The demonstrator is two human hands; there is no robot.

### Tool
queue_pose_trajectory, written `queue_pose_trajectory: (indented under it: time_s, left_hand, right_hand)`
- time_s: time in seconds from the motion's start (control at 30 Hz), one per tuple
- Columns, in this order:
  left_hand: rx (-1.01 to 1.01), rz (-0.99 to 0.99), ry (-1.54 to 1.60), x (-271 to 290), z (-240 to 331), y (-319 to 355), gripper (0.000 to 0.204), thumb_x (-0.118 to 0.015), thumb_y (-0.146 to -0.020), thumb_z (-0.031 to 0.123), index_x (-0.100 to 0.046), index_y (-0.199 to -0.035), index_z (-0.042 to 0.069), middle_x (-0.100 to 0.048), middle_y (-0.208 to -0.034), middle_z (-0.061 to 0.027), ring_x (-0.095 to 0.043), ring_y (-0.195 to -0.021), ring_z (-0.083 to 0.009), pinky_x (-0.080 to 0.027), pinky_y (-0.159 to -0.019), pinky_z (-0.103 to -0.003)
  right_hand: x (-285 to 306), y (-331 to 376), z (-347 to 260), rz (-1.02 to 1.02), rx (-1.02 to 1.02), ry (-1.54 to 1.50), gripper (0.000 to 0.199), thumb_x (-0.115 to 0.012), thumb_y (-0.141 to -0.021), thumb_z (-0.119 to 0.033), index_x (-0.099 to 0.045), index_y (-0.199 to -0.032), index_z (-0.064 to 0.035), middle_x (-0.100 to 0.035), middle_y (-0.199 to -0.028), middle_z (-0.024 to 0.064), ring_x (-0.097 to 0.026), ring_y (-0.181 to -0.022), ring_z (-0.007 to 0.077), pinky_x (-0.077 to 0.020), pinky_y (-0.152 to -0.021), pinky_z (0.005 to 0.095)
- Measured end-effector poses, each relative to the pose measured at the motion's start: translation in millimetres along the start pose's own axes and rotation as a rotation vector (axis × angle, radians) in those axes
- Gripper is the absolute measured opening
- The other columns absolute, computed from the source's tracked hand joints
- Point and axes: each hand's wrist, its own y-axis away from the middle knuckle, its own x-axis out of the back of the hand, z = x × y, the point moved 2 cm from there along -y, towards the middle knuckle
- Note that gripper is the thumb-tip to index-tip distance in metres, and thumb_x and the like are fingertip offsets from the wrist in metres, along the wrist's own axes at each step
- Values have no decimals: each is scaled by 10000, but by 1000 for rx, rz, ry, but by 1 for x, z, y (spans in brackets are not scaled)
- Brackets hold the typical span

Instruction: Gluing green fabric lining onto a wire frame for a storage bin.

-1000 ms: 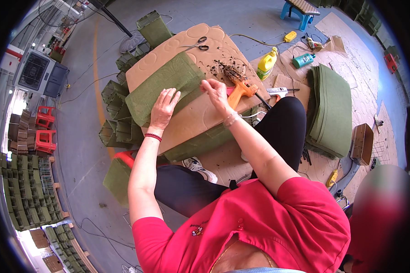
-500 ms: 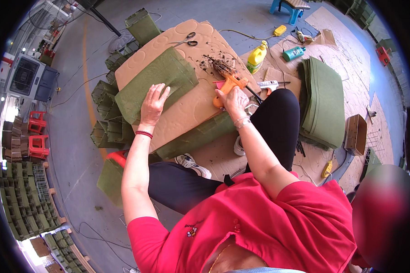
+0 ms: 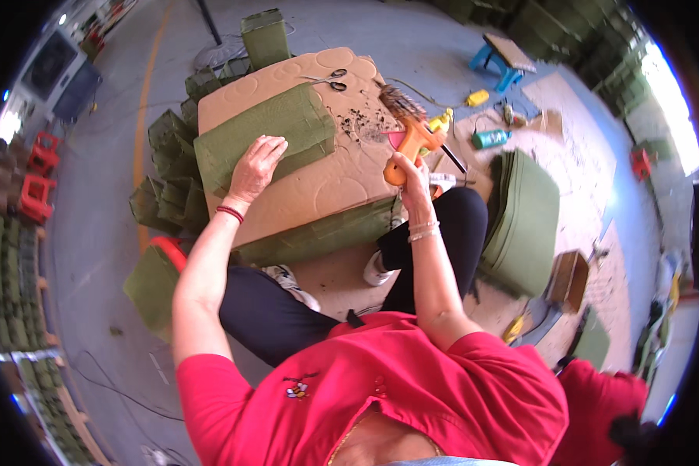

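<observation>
My left hand [image 3: 258, 165] lies with fingers stretched out on the near side of a green sheet-covered piece [image 3: 268, 128], which rests on a cardboard-topped work surface [image 3: 311, 182]. My right hand [image 3: 414, 182] is wrapped round the handle of an orange glue gun [image 3: 418, 140], raised over the board's right edge. A dark stick pokes out of the gun's back end. Against its front is a brown, clumpy, ridged mass [image 3: 398, 99]; I cannot tell whether it is attached. Dark crumbs [image 3: 357, 124] are scattered on the cardboard. Scissors [image 3: 334, 78] lie at the far edge.
Green open boxes [image 3: 180, 167] crowd the board's left side. To the right stands a stack of green sheets [image 3: 524, 221], with a green bottle [image 3: 491, 139] beyond it. A blue stool [image 3: 499, 62] stands farther back. Another person's red sleeve [image 3: 598, 408] shows at lower right.
The view has shifted. My right hand has lifted the glue gun slightly and turned it. My left hand stays on the green piece.
</observation>
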Motion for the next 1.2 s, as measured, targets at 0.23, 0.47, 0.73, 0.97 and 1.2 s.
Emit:
queue_pose_trajectory:
  time_s: [0.23,0.47,0.73,0.97,1.2]
  left_hand:
    - [255,111,332,10,0,-1,200,-606,-827,13,-621,-1024,-12,-616,-1019,-111,-599,-930,-287,-495,-822,-356]
    - [478,104,590,12,-10,3,205,-528,-927,147,-617,-1035,-3,-619,-1023,-98,-602,-861,-257,-472,-784,-326]
    - [716,96,855,15,-23,2,361,-506,-955,267,-597,-1009,-78,-639,-972,-29,-535,-841,-85,-429,-761,-252]
    - [734,62,875,12,-28,3,417,-517,-949,299,-583,-1062,-96,-636,-1040,-27,-506,-947,-67,-412,-862,-243]
    - [757,43,890,16,-26,3,446,-518,-949,328,-590,-1073,-94,-634,-1062,-40,-518,-969,-77,-404,-898,-246]
  right_hand:
    - [-17,-2,-29,-206,30,-306,455,-578,-868,-106,-435,-1300,-99,-513,-1314,103,-528,-1166,258,-486,-818,350]
    - [-43,64,14,-488,-89,-45,477,-655,-698,18,-508,-1149,-30,-584,-1189,141,-497,-1207,276,-428,-964,389]
    - [-88,91,67,-640,-265,56,330,-623,-794,12,-553,-1114,-28,-617,-1109,84,-553,-1057,168,-400,-955,314]
    - [-98,83,74,-593,-252,50,271,-622,-793,6,-556,-1053,-31,-632,-1032,65,-573,-997,150,-431,-886,290]
    - [-109,83,70,-539,-237,73,265,-614,-797,7,-552,-1048,-45,-624,-941,35,-573,-906,118,-434,-761,266]
